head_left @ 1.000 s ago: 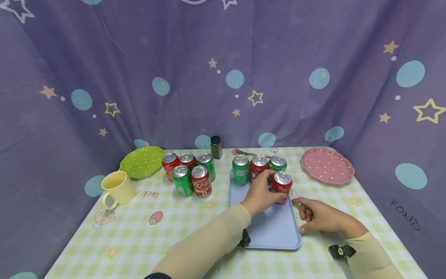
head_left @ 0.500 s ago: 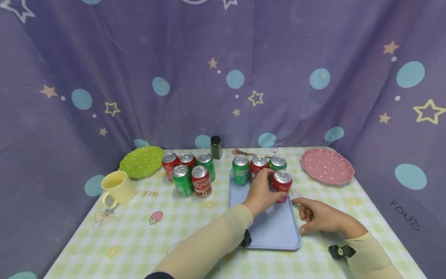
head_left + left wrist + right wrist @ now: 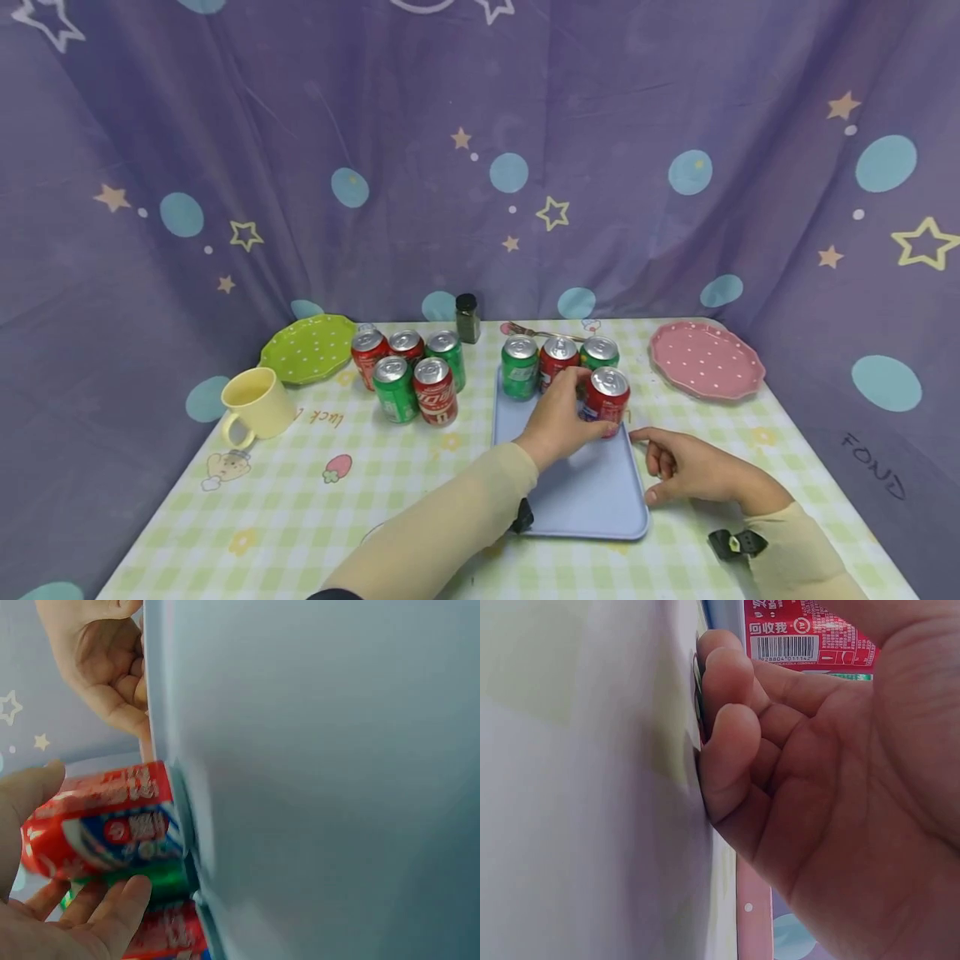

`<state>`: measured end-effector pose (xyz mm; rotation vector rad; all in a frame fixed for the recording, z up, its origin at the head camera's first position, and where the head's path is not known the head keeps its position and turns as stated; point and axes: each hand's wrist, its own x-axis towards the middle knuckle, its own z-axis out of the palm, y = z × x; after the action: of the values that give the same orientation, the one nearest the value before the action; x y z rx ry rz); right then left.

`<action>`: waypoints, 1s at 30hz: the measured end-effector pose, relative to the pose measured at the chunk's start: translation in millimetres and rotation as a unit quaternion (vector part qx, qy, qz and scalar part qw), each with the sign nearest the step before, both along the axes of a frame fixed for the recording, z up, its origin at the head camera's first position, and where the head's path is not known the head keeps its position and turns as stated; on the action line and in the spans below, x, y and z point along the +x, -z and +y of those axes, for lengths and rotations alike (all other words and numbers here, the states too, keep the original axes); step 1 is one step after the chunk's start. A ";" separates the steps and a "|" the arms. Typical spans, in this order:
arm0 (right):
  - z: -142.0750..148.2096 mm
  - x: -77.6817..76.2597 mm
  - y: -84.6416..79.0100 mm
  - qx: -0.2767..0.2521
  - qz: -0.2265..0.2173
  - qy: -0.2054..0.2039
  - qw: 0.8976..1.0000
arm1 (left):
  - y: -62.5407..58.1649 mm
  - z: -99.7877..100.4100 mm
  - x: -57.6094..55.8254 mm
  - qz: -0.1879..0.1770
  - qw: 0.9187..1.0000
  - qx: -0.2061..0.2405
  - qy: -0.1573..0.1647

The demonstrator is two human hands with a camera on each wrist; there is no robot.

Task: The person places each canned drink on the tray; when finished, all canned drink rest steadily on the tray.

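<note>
A red can (image 3: 609, 408) is gripped by a person's left hand (image 3: 557, 427) at the right edge of a pale blue tray (image 3: 585, 500), pinched between the thumb on its near side and the fingers at its left. The right hand (image 3: 697, 471) is rested on the table (image 3: 285, 517) beside that edge, its index finger stretched to the rim, its remaining fingers curled loosely, with nothing held. Whether the can's full weight is borne by the tray cannot be told.

A tilt could be caused, it is judged, if the can's base were caught on the raised rim; it might then be tipped toward the right hand. The back row, just beside the left fingers, could be knocked if the hand were swept sideways, and the tray could be shifted by a hard push from the right index finger.

Along the tray's back edge, a leftmost green can (image 3: 519, 371), a middle red can (image 3: 557, 358) and a partly hidden green can (image 3: 602, 362) are lined up. Five more cans (image 3: 395, 397) are grouped off the tray, left of it. By the table's left edge a yellow mug (image 3: 266, 412) is stood, its bottom hidden from view. At the back edge, a black-lidded jar (image 3: 468, 326) is seen with dark green contents; the back corners are taken by a green plate (image 3: 307, 350) and a pink plate (image 3: 707, 360)
</note>
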<state>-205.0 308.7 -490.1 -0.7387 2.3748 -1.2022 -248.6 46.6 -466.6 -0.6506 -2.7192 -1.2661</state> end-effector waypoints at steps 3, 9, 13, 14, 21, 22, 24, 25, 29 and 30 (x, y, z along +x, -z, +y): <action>0.4 0.3 0.4 0.008 0.002 0.002 1.000 | -5.4 -15.4 3.8 -0.007 1.000 0.013 0.020; 0.8 -0.3 2.6 0.017 0.000 0.007 1.000 | -25.5 -60.7 12.7 0.026 0.999 0.034 0.031; 1.2 -1.2 4.1 0.018 -0.005 0.008 1.000 | -39.2 -97.2 17.3 0.081 0.995 0.059 0.016; 1.4 -1.3 4.1 0.018 -0.005 0.008 1.000 | -42.6 -106.8 18.7 0.096 0.993 0.066 0.007; 1.3 0.8 2.2 0.008 0.003 0.003 1.000 | -48.8 -168.5 18.5 0.187 0.973 0.124 -0.050; 1.4 1.1 1.8 0.007 0.003 0.003 1.000 | -48.5 -176.2 17.7 0.193 0.971 0.130 -0.058; 1.4 1.3 0.9 0.003 0.003 0.003 1.000 | -46.7 -191.4 15.5 0.198 0.967 0.141 -0.078; 1.3 1.3 0.8 0.003 0.002 0.003 1.000 | -45.4 -199.0 14.4 0.200 0.965 0.142 -0.091; 0.4 0.7 1.4 -0.002 -0.001 0.001 1.000 | -34.4 -228.9 7.8 0.199 0.959 0.137 -0.148; 0.1 0.6 1.5 -0.005 -0.001 -0.001 1.000 | -30.9 -235.8 6.0 0.197 0.957 0.140 -0.158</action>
<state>-204.3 308.8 -491.6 -0.7423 2.3678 -1.2134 -242.5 -189.3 -435.7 -0.3688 -2.1635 -1.2475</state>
